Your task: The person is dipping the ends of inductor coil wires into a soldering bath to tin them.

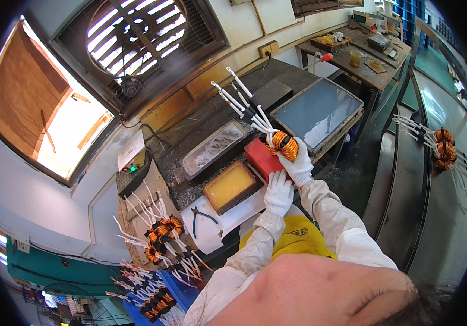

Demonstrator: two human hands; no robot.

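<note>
Workbench (195, 133); printed apron (305, 242); right hand (298, 167) grips coil (283, 146), left hand (278, 196) flat against red block (260, 157)

- Three o'clock: the coil (283, 145) hides some of the right hand's (300, 165) fingers.
- Four o'clock: the left hand (278, 194) covers part of the red box (259, 156).
- Seven o'clock: the lower edge cuts off the blue crate (181, 285).
- Two o'clock: scraps in the tray (328, 41) are too small to tell.
</note>
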